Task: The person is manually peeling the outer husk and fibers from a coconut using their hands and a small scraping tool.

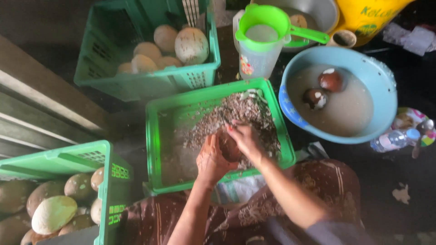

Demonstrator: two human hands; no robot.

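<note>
My left hand (210,159) and my right hand (244,139) both grip one brown round coconut (228,146) between them. They hold it over a green plastic crate (154,136) whose floor is covered with brown and white shell scrapings (236,111). The coconut is mostly hidden by my fingers. My forearms reach up from my lap, which is covered with brown patterned cloth (318,181).
A blue basin (383,81) of cloudy water with two peeled brown coconuts (331,80) sits at the right. A green strainer on a clear jug (261,41) stands behind the crate. Green crates of pale coconuts sit at the back (150,81) and lower left (111,181).
</note>
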